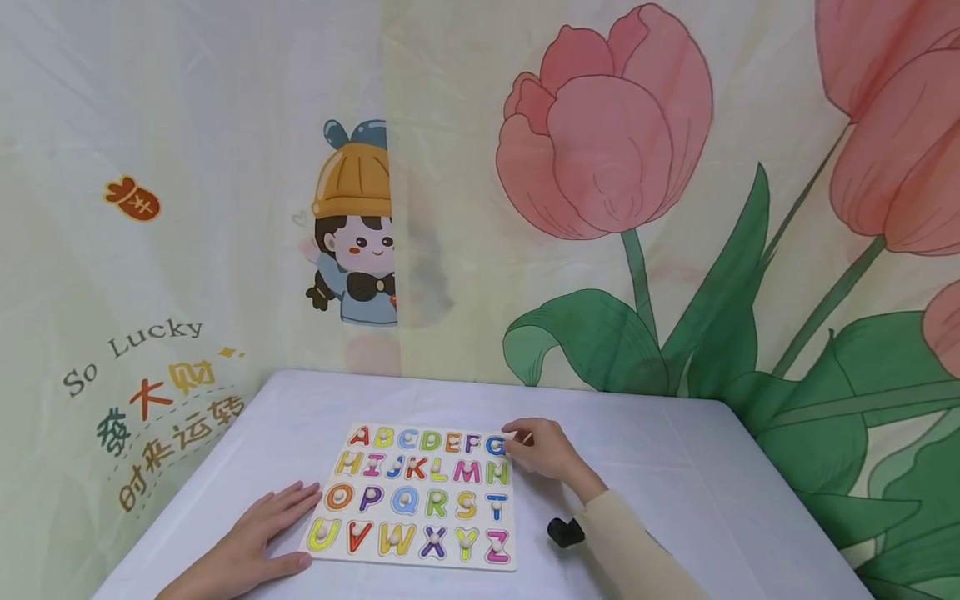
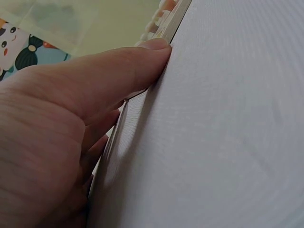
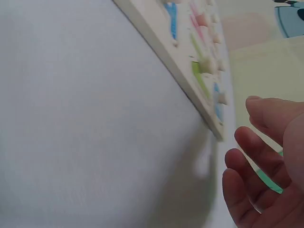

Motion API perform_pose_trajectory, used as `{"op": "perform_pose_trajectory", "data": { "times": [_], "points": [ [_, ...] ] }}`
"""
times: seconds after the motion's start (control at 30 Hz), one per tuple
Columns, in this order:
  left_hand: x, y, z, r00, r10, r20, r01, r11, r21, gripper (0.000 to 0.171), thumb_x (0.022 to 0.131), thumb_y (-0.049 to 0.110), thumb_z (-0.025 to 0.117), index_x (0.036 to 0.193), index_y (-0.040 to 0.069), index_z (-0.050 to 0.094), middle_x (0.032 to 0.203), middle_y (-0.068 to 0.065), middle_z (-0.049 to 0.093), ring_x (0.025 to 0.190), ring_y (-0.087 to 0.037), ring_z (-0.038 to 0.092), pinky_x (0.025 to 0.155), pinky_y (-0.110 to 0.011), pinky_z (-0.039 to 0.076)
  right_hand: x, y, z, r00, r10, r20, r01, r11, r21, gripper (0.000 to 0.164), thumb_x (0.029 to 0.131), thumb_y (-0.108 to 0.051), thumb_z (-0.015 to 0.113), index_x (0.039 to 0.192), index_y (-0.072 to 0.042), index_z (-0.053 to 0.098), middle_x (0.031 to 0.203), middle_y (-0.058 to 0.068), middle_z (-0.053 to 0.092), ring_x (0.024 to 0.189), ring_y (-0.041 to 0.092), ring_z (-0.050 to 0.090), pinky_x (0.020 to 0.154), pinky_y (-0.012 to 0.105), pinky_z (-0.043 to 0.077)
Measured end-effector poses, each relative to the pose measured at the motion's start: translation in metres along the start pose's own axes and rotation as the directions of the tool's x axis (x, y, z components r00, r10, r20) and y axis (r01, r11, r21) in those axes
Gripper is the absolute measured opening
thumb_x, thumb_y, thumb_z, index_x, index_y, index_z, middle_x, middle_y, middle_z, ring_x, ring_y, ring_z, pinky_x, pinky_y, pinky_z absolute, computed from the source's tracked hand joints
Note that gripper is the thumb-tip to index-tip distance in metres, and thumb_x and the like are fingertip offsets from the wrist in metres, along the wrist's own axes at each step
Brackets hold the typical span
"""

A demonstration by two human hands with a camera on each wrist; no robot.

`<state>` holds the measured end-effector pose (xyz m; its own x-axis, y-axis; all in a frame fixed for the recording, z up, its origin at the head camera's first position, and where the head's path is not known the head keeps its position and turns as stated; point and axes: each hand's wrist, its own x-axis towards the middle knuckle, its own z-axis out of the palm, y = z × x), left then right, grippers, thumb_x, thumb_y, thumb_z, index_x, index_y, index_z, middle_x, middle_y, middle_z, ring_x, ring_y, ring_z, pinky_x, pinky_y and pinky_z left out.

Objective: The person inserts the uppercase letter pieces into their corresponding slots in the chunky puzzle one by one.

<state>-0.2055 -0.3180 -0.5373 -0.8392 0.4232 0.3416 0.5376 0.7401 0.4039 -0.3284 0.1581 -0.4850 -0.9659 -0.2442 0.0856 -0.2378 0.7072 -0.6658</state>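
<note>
A white alphabet puzzle board point(image 1: 384, 517) lies on the table, its coloured letters A to Z set in rows with small round knobs. My left hand point(image 1: 255, 533) rests on the table at the board's left side, fingers extended. In the left wrist view, its thumb point(image 2: 137, 64) touches the board's edge. Beside the board's upper right corner is my right hand point(image 1: 543, 450), close to the blue letter G point(image 1: 495, 446). Its fingers point(image 3: 259, 152) are loosely bent, with nothing between them in the right wrist view.
A black object point(image 1: 564, 532) shows by the right forearm near the wrist. The table point(image 1: 645, 467) has a white cover and meets a printed curtain point(image 1: 450, 350) with tulips and a cartoon figure at the back.
</note>
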Motion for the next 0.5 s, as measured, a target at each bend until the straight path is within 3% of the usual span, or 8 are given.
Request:
{"op": "perform_pose_trajectory", "data": {
  "times": [0.13, 0.27, 0.33, 0.43, 0.5],
  "points": [
    [0.0, 0.0, -0.001, 1.0, 0.001, 0.018, -0.001, 1.0, -0.005, 0.078, 0.088, 0.049, 0.083, 0.15, 0.008, 0.06, 0.152, -0.015, 0.06, 0.141, 0.032, 0.0, 0.114, 0.001, -0.008, -0.011, 0.001, -0.025, 0.999, -0.019, -0.041, 0.018, 0.999, -0.03, 0.03, 0.098, -0.019, 0.078, 0.127, -0.014, 0.077, 0.1, -0.004, 0.07, 0.09, 0.016, 0.061, 0.075, 0.028, 0.057],
    [0.0, 0.002, -0.006, 0.999, 0.025, 0.023, -0.024, 1.0, -0.006, 0.078, 0.088, 0.048, 0.083, 0.15, 0.007, 0.06, 0.151, -0.017, 0.059, 0.145, 0.027, 0.006, 0.114, 0.002, -0.005, -0.031, 0.005, -0.057, 0.994, -0.061, -0.086, 0.057, 0.997, -0.048, 0.03, 0.098, -0.015, 0.078, 0.127, -0.009, 0.076, 0.108, 0.001, 0.074, 0.094, 0.018, 0.066, 0.078, 0.029, 0.059],
    [0.0, 0.004, -0.01, 0.999, -0.009, 0.053, 0.01, 1.0, -0.014, 0.079, 0.089, 0.05, 0.082, 0.152, 0.01, 0.058, 0.154, -0.015, 0.057, 0.153, 0.012, 0.018, 0.11, 0.004, -0.002, -0.044, 0.01, -0.075, 0.989, -0.104, -0.103, 0.097, 0.993, -0.067, 0.031, 0.098, -0.014, 0.078, 0.128, -0.008, 0.076, 0.113, 0.004, 0.076, 0.096, 0.019, 0.068, 0.08, 0.029, 0.06],
    [0.002, 0.01, -0.017, 0.99, -0.106, 0.089, 0.105, 0.994, 0.022, 0.079, 0.091, 0.058, 0.077, 0.156, 0.018, 0.056, 0.16, -0.007, 0.053, 0.153, -0.016, 0.035, 0.112, 0.0, 0.013, -0.065, 0.017, -0.101, 0.98, -0.156, -0.122, 0.144, 0.985, -0.097, 0.033, 0.098, -0.015, 0.077, 0.13, -0.006, 0.074, 0.119, 0.007, 0.076, 0.1, 0.022, 0.071, 0.082, 0.029, 0.062],
    [0.006, 0.015, -0.024, 0.99, -0.13, 0.055, 0.126, 0.989, 0.073, 0.076, 0.093, 0.057, 0.075, 0.156, 0.018, 0.056, 0.162, -0.005, 0.051, 0.146, -0.034, 0.046, 0.122, -0.018, 0.027, -0.08, 0.022, -0.117, 0.976, -0.163, -0.144, 0.146, 0.982, -0.119, 0.035, 0.099, -0.016, 0.077, 0.132, -0.006, 0.073, 0.121, 0.007, 0.076, 0.103, 0.024, 0.071, 0.082, 0.03, 0.062]
  ]
}}
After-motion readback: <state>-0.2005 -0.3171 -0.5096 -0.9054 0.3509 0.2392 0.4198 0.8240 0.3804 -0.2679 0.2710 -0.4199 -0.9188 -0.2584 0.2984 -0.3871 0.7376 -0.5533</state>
